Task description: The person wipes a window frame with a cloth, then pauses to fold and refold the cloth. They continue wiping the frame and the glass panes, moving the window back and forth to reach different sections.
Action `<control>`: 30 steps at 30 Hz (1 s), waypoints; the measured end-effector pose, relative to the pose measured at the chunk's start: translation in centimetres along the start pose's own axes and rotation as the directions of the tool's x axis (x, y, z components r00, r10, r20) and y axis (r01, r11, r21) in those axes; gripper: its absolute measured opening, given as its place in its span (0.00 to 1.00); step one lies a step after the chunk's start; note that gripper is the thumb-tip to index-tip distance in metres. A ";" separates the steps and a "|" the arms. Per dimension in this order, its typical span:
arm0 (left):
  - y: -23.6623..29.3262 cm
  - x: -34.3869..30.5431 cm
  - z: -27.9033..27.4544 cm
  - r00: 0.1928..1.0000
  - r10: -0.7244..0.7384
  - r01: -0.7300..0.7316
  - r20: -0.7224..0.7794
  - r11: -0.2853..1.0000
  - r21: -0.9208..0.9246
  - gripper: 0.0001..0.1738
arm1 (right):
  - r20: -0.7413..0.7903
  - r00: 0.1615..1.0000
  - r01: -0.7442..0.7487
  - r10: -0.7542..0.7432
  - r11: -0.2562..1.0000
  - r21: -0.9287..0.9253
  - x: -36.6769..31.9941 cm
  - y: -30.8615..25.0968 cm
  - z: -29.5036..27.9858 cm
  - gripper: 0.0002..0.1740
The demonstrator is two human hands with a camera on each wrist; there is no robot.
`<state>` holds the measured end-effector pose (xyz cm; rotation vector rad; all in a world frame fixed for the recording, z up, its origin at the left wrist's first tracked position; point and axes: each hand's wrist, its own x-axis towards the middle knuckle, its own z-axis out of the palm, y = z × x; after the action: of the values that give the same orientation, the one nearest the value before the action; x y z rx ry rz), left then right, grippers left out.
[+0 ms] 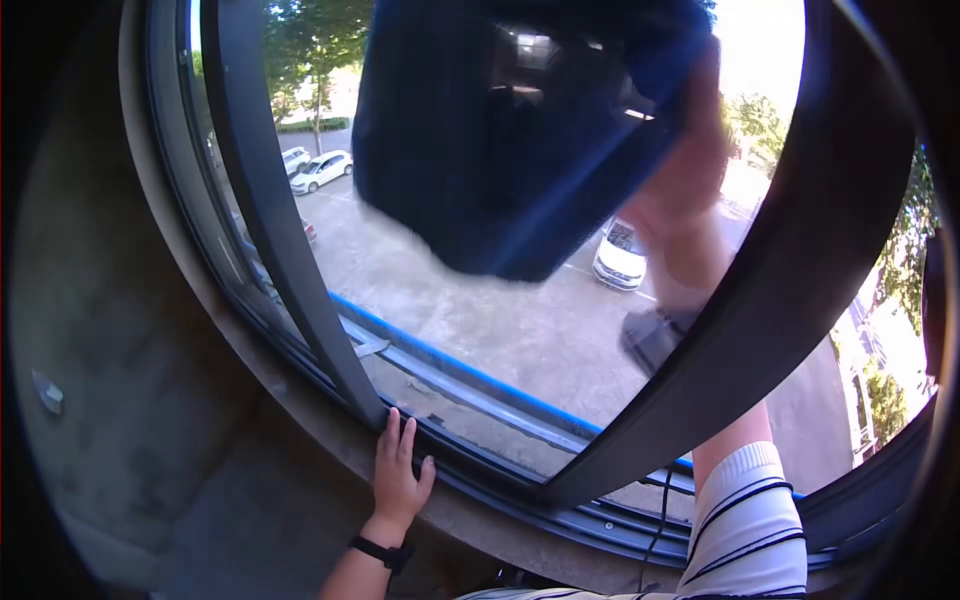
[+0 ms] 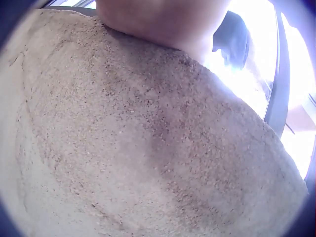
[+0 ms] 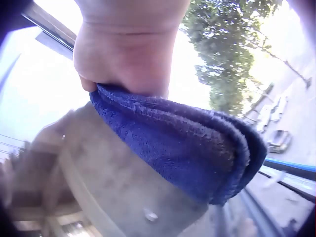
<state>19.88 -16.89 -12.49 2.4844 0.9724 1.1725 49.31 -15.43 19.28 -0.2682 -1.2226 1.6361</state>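
My right arm, in a striped sleeve (image 1: 745, 515), reaches out past the dark window post. The right hand (image 1: 685, 165) holds a dark blue cloth (image 1: 560, 235), blurred and large behind the window glass. From the right wrist, the cloth (image 3: 168, 140) looks thick, plush and folded in layers, spread close against the reflecting glass; most of the fingers are hidden behind it. My left hand (image 1: 400, 485), fingers extended, rests on the lower window frame (image 1: 450, 445). In the left wrist view, bare skin of the left hand (image 2: 168, 19) shows above a rough, grainy surface (image 2: 148, 148).
A dark upright post (image 1: 690, 410) crosses in front of the right arm, and another (image 1: 285, 220) stands at left. A black cord (image 1: 662, 515) hangs over the sill. Outside, a blue-edged ledge (image 1: 470, 370) runs above a yard with parked cars (image 1: 620, 260) and trees.
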 end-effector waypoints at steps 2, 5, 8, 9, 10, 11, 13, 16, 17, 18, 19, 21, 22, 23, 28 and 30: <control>0.2 0.0 -0.1 1.000 0.011 -0.012 0.003 1.000 0.027 0.40 | 0.239 0.952 0.232 -0.191 0.960 -0.157 1.6 -3.1 1.7 0.38; 0.1 0.0 0.0 1.000 0.000 0.000 0.007 0.999 0.034 0.41 | 0.321 0.862 0.489 -0.391 0.808 -0.328 3.1 -4.0 3.2 0.36; 0.2 0.0 0.0 1.000 0.001 -0.001 0.008 0.998 0.059 0.42 | -0.084 0.988 0.125 -0.132 0.989 -0.085 5.5 2.5 0.6 0.36; 0.2 -0.1 -0.1 1.000 0.004 -0.004 0.005 0.998 0.066 0.42 | -0.089 0.995 -0.044 0.036 0.995 -0.086 5.6 5.3 1.4 0.37; 0.2 -0.1 -0.1 1.000 -0.006 0.005 0.016 0.999 0.040 0.41 | -0.093 0.975 -0.210 0.202 0.973 -0.092 5.1 8.0 2.2 0.38; 0.2 -0.1 -0.2 0.999 -0.014 0.014 0.030 1.000 0.012 0.41 | -0.139 0.923 -0.372 0.358 0.923 -0.101 4.6 10.0 0.9 0.40; 0.2 0.0 -0.2 0.999 -0.020 0.019 0.036 1.000 0.022 0.41 | -0.104 0.864 -0.503 0.492 0.854 -0.134 3.5 14.2 -1.6 0.42; 0.7 -0.2 -0.3 0.994 -0.080 0.077 0.075 0.996 0.042 0.41 | -0.191 0.786 -0.613 0.588 0.782 -0.113 2.2 15.2 -0.3 0.43; 0.8 -0.2 -0.3 0.996 -0.065 0.062 0.068 0.997 0.046 0.41 | -0.173 0.831 -0.551 0.529 0.826 -0.120 2.3 14.7 -0.4 0.43; 0.8 -0.1 -0.5 0.997 -0.047 0.044 0.060 0.998 0.053 0.41 | -0.154 0.872 -0.484 0.465 0.866 -0.128 2.5 13.7 -0.7 0.42; 0.6 0.0 -0.6 0.997 -0.040 0.037 0.063 0.998 0.055 0.41 | -0.167 0.904 -0.413 0.393 0.905 -0.108 2.8 11.2 0.5 0.42; 0.5 -0.1 -0.2 1.000 -0.004 0.003 0.025 1.000 0.027 0.40 | -0.160 0.986 -0.067 0.040 0.984 -0.165 2.2 4.9 3.6 0.40; 0.5 -0.2 -0.2 0.999 -0.002 0.001 0.032 1.000 0.023 0.40 | 0.172 0.982 0.078 -0.083 0.996 0.039 1.9 2.1 2.7 0.32; 0.6 -0.1 -0.3 1.000 0.000 -0.001 0.030 0.999 0.034 0.40 | 0.274 0.944 0.183 -0.187 0.982 0.038 0.8 -0.4 3.0 0.32; 0.6 0.1 -0.3 0.999 0.034 -0.033 -0.025 0.999 0.027 0.39 | -0.114 0.963 0.214 -0.246 0.948 -0.234 -7.5 -0.9 2.9 0.30; 0.5 0.1 -0.2 0.999 0.033 -0.032 -0.022 0.999 0.029 0.39 | -0.290 0.951 0.017 -0.109 0.953 -0.303 -10.2 2.0 1.7 0.30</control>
<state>20.01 -17.21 -12.14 2.5234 0.9652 1.2075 51.51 -24.61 14.69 -0.6396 -1.2211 1.2926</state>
